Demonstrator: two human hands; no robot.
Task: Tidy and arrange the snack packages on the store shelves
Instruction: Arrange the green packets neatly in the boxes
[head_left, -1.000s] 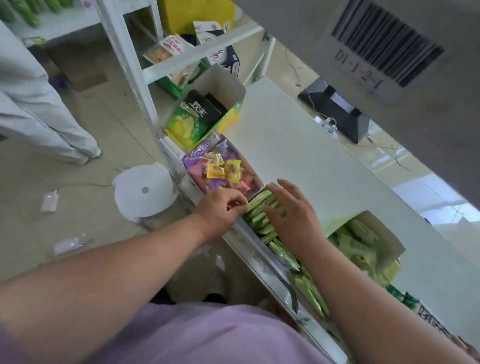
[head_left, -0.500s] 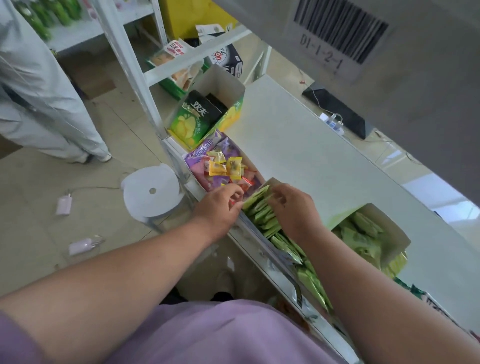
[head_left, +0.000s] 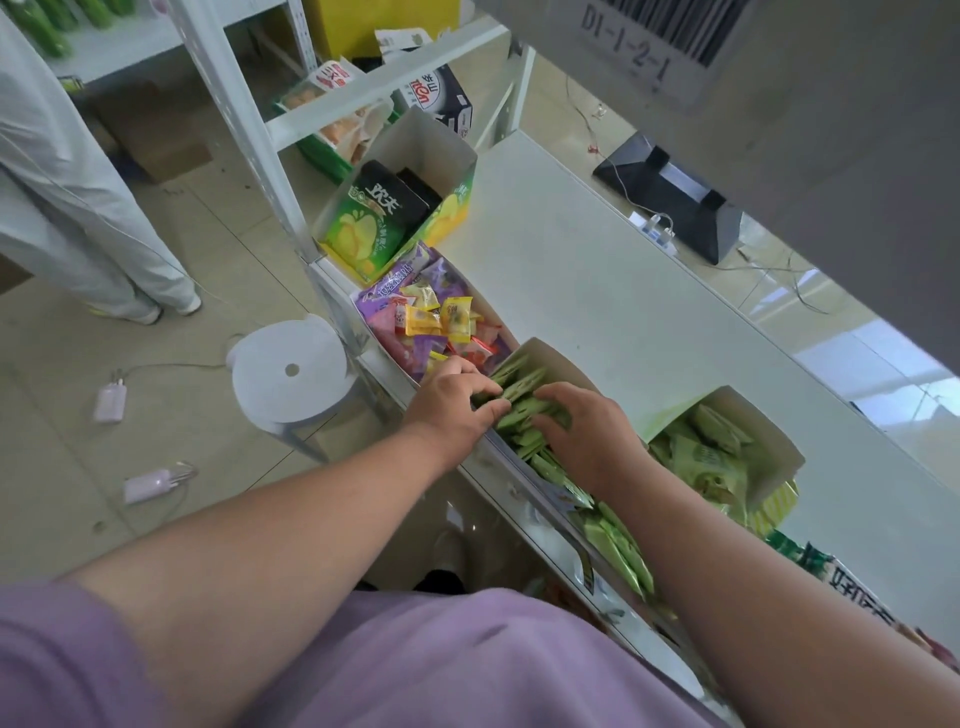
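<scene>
- Both hands have closed in on the row of slim green foil snack sachets (head_left: 524, 395) since half a second ago; then they sat on either side of it, now the fingers meet over its far end.
- Left hand (head_left: 452, 402) lies at the row's left side, fingers curled in against the sachets; whether it pinches one or only presses cannot be told.
- Right hand (head_left: 584, 431) rests flat on top of the row, fingers fairly straight, pressing down and holding nothing.
- These sachets stand on edge in an open white cardboard display box (head_left: 566, 366) at the front lip of the white shelf (head_left: 597, 270), directly under both hands, the row trailing back beneath the right forearm.
- Just beyond the left hand's fingertips sits a tray of mixed purple, yellow and pink wrapped sweets (head_left: 431, 317); further on stands an open box holding black-and-green crisp bags (head_left: 384, 213).
- To the right of the right wrist is another open white box of pale green snack packets (head_left: 711, 457).
- Likely step: squaring the sachets into an even, upright row.
- Risk: pressing too hard near the shelf's front lip could tip sachets over the box's low edge to the floor beside the white round stool (head_left: 288, 371).
- Risk: the left hand sits close to the sweets, so a sideways sweep could knock them out of place.
</scene>
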